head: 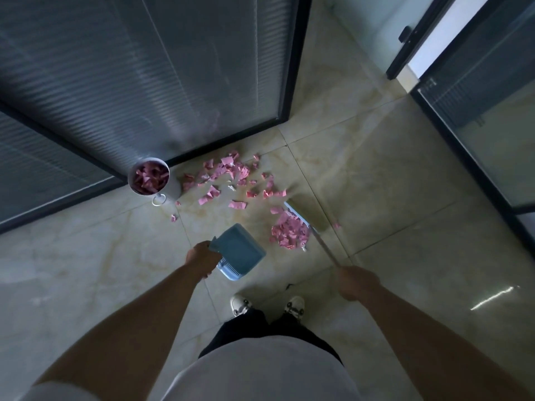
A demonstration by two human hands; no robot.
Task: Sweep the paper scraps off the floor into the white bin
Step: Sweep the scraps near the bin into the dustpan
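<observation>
Pink paper scraps [231, 175] lie scattered on the tiled floor beside the white bin [150, 176], which holds several pink scraps. A gathered heap of scraps [288, 231] sits against the broom head [298, 217]. My right hand [357, 282] grips the broom's thin handle [325, 247]. My left hand [202, 257] holds the handle end of a blue dustpan [238, 250], which hangs just left of the heap.
A dark-framed glass partition [144, 82] runs behind the bin and the scraps. Another glass panel and a door frame [477, 111] stand on the right. My two feet in white shoes [267, 305] stand on the floor right below the dustpan.
</observation>
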